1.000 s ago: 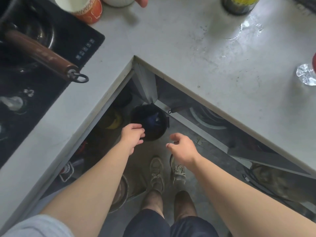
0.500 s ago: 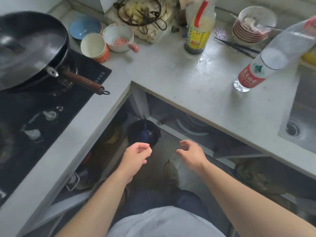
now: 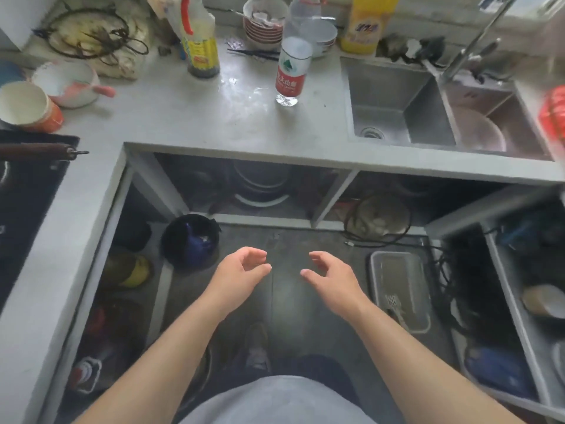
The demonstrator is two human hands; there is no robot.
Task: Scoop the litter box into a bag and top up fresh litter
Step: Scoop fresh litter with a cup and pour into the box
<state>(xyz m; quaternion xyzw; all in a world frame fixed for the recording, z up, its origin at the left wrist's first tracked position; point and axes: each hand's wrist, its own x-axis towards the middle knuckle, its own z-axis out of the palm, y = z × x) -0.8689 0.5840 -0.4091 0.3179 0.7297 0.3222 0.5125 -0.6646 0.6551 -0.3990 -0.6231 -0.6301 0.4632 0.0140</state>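
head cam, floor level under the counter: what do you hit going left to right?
Black bin → left hand → right hand → clear tray with a slotted scoop lying in it → tangle of black cables. Both hands are open and hold nothing.

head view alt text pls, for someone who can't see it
Two bare hands, left hand and right hand, hover empty above a dark floor. A clear rectangular plastic litter tray holding a slotted scoop lies right; grey L-shaped countertop beyond.
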